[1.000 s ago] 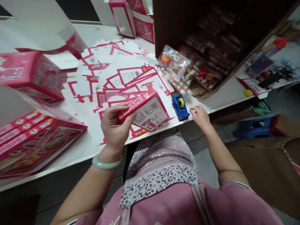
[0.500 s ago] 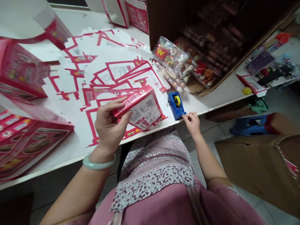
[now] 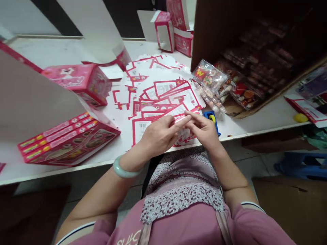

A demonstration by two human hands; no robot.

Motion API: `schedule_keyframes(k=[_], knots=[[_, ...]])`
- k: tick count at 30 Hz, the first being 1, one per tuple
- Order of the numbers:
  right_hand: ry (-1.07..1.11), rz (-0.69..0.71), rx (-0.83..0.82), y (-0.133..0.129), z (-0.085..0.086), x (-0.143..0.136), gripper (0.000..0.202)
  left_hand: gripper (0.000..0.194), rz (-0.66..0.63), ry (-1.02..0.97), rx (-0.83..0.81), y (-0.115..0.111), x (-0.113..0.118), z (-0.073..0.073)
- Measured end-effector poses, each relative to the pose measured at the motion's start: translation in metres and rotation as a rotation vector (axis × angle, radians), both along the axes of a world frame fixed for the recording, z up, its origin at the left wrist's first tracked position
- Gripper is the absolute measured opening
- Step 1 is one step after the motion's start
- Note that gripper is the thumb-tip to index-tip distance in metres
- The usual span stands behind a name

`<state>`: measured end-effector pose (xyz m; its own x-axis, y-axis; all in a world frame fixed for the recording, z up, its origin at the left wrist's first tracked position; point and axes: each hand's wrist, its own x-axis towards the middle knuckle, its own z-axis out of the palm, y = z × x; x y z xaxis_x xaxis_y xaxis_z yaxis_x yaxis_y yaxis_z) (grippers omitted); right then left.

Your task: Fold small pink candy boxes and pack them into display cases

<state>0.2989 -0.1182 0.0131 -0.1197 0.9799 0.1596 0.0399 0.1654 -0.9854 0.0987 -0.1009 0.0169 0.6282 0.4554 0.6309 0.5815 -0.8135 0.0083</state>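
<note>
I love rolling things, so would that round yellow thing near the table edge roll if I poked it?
Probably: the yellow thing looks rounded, so a poke could set it rolling. The red-edged card beside it might stop it one way. It might also drop off the table, since the front edge is close.

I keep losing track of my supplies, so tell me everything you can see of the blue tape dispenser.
The blue tape dispenser looks like smooth, hard plastic, with a yellow round part showing in its upper end. It sits on the white table, near the front edge, just below the clear packs. The right hand hides its lower left part; whether they touch, I cannot tell. Its cutting edge and any tape are not clear either.
</note>
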Motion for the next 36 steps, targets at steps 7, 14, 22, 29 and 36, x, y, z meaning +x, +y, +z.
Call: schedule_keyframes(k=[7,14,22,29,36], knots=[[-0.375,-0.168,0.190,0.036,-0.025,0.020,0.081,0.028,-0.116,-0.283,-0.087,0.027,-0.007,-0.017],[-0.431,-0.093,0.366,0.047,-0.045,0.058,0.031,0.049,-0.218,-0.867,-0.623,0.036,-0.076,-0.008],[-0.475,0.116,0.801,0.065,0.050,-0.060,0.012,0.067,0.343,-0.472,-1.203,0.046,-0.174,0.062],[-0.519,0.152,0.747,0.055,-0.024,-0.014,0.041,0.055,0.567,-0.746,-0.220,-0.007,-0.327,0.061],[-0.476,0.018,0.628,0.037,-0.067,0.010,0.022,0.010,1.108,-0.426,-0.593,-0.001,-0.373,0.044]])
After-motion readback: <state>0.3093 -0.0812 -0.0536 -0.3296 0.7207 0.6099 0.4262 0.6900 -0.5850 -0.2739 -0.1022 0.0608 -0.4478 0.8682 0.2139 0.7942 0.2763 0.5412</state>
